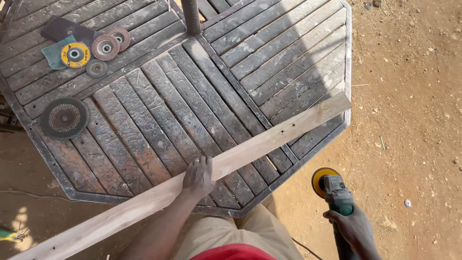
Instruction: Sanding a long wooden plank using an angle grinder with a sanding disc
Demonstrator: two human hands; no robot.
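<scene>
Slatted table [288, 48] bears plank [250, 149] lying diagonally; left hand [198, 177] flat, right [353, 226] gripping grinder [332, 185].

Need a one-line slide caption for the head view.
Left hand presses a wooden plank onto a slatted table; right hand holds an angle grinder.

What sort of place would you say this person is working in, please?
Probably an outdoor, makeshift woodworking spot. A worn slatted table stands on bare dirt ground; spare grinding discs lie on it. The left hand presses a wooden plank, and the right hand holds an angle grinder.
</scene>
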